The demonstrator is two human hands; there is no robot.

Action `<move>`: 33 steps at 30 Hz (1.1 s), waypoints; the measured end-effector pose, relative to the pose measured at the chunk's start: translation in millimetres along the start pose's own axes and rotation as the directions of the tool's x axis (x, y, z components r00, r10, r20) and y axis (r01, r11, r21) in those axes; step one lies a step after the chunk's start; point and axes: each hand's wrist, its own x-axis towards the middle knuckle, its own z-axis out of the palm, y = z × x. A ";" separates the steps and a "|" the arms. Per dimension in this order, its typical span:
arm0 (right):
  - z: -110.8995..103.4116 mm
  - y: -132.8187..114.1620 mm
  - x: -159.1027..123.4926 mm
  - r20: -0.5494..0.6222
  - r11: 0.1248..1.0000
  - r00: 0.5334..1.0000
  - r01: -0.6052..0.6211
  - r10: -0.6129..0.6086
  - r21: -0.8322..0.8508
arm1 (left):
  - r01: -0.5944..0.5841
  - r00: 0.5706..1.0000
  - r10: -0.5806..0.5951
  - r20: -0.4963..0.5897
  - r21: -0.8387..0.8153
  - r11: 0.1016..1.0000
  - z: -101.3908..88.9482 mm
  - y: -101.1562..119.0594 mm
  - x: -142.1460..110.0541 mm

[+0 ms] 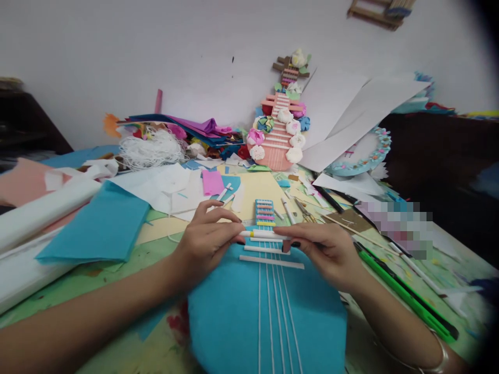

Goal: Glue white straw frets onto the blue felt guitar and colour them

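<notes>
A white stick lies crosswise over the blue felt lute body, pinched at its ends by the left hand and right hand, fingers closed. Fingertips hide both stick ends. Below the hands, the body runs out of frame.

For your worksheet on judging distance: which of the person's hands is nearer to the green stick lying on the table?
Right. The right hand lies just beside the green stick, while the left hand is farther away, across the blue paper instrument.
</notes>
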 end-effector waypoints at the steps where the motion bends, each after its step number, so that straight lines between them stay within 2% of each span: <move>1: 0.6 -1.2 -0.8 -0.011 1.000 1.000 -0.020 0.020 0.007 | -0.015 1.000 0.015 -0.014 0.028 1.000 -0.9 2.1 0.5; 4: 2.9 -4.2 -2.5 -0.023 0.995 0.995 -0.099 0.099 0.009 | -0.042 0.998 0.047 -0.045 0.094 0.995 -2.9 5.6 2.4; 7: 5.2 -5.4 -1.8 0.042 0.985 0.987 -0.151 0.154 -0.084 | -0.036 0.996 0.044 -0.074 0.104 0.994 -4.9 7.1 6.3; 10: 5.7 -3.8 0.4 0.041 0.959 0.996 -0.067 0.081 -0.276 | 0.086 0.991 -0.086 -0.101 -0.001 0.996 -6.5 9.7 10.7; 12: 4.3 -1.7 1.6 -0.060 0.949 0.998 -0.040 0.022 -0.314 | 0.226 0.969 -0.236 -0.077 -0.127 0.966 -6.2 11.4 11.8; 13: 3.4 -0.6 1.9 -0.138 0.959 0.990 -0.054 0.016 -0.277 | 0.291 0.951 -0.305 -0.051 -0.188 0.938 -5.6 11.8 11.5; 15: 2.3 0.6 1.6 -0.280 0.985 0.956 -0.128 0.092 -0.112 | 0.381 0.921 -0.389 0.029 -0.274 0.883 -3.6 11.7 9.8; 17: 3.7 -0.5 0.3 -0.313 0.972 0.920 -0.215 0.234 0.096 | 0.397 0.918 -0.379 0.118 -0.306 0.865 -1.6 11.8 7.5; 20: 10.1 -7.9 -2.0 -0.184 0.880 0.910 -0.284 0.373 0.380 | 0.314 0.943 -0.257 0.210 -0.315 0.896 -0.2 15.5 5.0; 23: 15.9 -18.7 -2.9 0.068 0.777 0.940 -0.315 0.334 0.546 | 0.170 0.965 -0.096 0.243 -0.306 0.937 0.0 23.3 4.5; 26: 18.3 -25.3 -2.9 0.260 0.715 0.928 -0.372 0.267 0.592 | 0.006 0.965 0.058 0.256 -0.244 0.970 0.0 30.4 5.6; 29: 20.9 -22.9 -5.1 0.252 0.693 0.916 -0.401 0.313 0.599 | -0.097 0.959 0.116 0.259 -0.087 0.991 -1.6 32.9 9.6; 33: 27.4 -13.5 -9.0 0.115 0.662 0.915 -0.362 0.387 0.656 | -0.249 0.950 0.210 0.229 0.155 0.956 -7.3 29.8 17.8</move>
